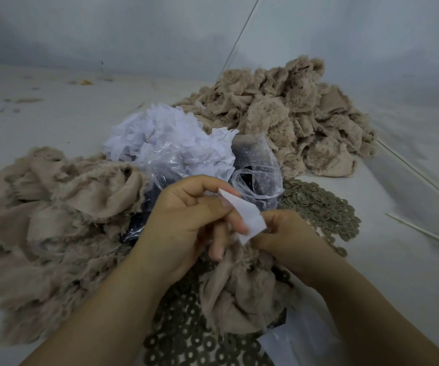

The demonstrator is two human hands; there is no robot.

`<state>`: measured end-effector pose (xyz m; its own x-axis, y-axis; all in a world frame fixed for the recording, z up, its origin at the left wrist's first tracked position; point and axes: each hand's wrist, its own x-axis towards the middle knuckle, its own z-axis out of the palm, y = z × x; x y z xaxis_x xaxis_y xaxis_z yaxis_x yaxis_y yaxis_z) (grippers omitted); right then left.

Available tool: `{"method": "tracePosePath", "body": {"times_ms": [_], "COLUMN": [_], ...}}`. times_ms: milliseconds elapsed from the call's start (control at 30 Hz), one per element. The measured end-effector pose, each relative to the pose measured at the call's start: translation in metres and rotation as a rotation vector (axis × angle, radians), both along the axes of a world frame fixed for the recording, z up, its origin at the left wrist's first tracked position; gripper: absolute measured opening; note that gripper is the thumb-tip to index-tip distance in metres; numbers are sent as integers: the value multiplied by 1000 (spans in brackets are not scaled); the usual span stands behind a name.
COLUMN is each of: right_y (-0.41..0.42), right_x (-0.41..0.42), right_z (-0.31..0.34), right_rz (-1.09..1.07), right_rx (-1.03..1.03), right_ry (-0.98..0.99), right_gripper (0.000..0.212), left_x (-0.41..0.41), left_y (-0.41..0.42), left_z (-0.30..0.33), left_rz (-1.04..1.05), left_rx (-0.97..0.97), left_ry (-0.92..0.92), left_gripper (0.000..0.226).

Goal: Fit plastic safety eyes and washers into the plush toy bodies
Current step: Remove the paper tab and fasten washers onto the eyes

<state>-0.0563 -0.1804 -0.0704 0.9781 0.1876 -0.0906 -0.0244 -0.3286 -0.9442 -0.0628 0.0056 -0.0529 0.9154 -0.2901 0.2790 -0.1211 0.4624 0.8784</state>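
Both hands are working over one beige plush body, which is lying bunched on the pale table at the near edge, its fuzzy side partly turned out. The left hand is curling above the plush body, thumb and fingers pinching a small white fabric piece that is sticking up and tilting toward the far side. The right hand is sitting just right of the plush body's top, fingers curled in and gripping the upper edge of the plush together with the lower end of the white piece; whether it is also holding an eye cannot be told, since the fingertips are hidden.

Under and around the plush body, a spread of dull olive ring-shaped washers is covering the table, running from beneath it out to the far right and toward the near edge. Just beyond the plush body, a clear plastic bag is lying crumpled, with dark contents showing through it. Behind that, a bag of white fabric scraps is heaped up. To the left of the plush body a flattened heap of beige plush pieces is lying, and far behind to the right a taller pile of plush bodies is resting. A thin pale stick is lying to the right, well apart.
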Motion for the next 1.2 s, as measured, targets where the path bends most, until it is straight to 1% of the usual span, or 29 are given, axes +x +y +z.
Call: {"method": "tracePosePath", "body": {"times_ms": [67, 100, 133, 233, 267, 333, 367, 400, 467, 533, 600, 667, 733, 833, 967, 1000, 1067, 1100, 1133, 1200], "right_y": [5, 6, 7, 5, 4, 1, 0, 0, 0, -1, -2, -2, -3, -5, -4, -3, -2, -2, -1, 0], "right_x": [1, 1, 2, -1, -3, -3, -3, -2, -2, -2, -2, -1, 0, 2, 2, 1, 1, 2, 1, 0], "right_z": [-1, 0, 0, 5, 6, 6, 7, 7, 5, 1, 0, 0, 0, -2, 1, 2, 1, 0, 0, 1], "right_rz": [-48, -74, -84, -93, -100, -108, -106, -93, -53, -14, 18, 18, -7, -11, 10, 15, 17, 13, -1, -23], "right_rx": [-40, -75, -76, 101, 135, 155, 151, 139, 128, 170, 224, 269, 324, 413, 503, 514, 495, 474, 452, 421], "right_ry": [-35, -33, -38, -74, -76, -77, -79, -82, -68, -40, -13, 28, 82, 154, 237, 255, 248, 232, 221, 203], "right_gripper": [38, 44, 44, 16, 12, 11, 12, 13, 15, 15, 15, 16, 15, 13, 22, 23, 17, 12, 10, 8], "left_x": [-4, -5, -5, -5, -5, -7, -7, -6, 2, 9, 13, 16, 17, 18, 18, 18, 16, 14, 11, 6], "left_y": [-3, -4, -5, -5, -4, -2, -2, -3, -7, -9, -7, -4, -3, -3, -2, -1, -2, -3, -5, -9], "left_z": [3, 3, 2, -4, -5, -3, -2, -3, -7, -14, -20, -22, -22, -22, -21, -21, -20, -20, -20, -19], "left_rz": [-205, -267, -286, -239, -243, -253, -216, -118, 180, 373, 440, 451, 422, 363, 347, 352, 358, 356, 357, 367], "left_rx": [-91, -90, -47, 199, 247, 272, 292, 352, 565, 766, 834, 839, 818, 823, 819, 821, 820, 797, 754, 642], "left_ry": [-31, -45, -58, -115, -124, -142, -197, -300, -589, -817, -931, -1002, -1014, -998, -979, -975, -949, -897, -806, -542], "left_gripper": [11, 11, 10, 13, 15, 17, 16, 15, 15, 17, 14, 12, 15, 11, 11, 11, 16, 19, 22, 30]}}
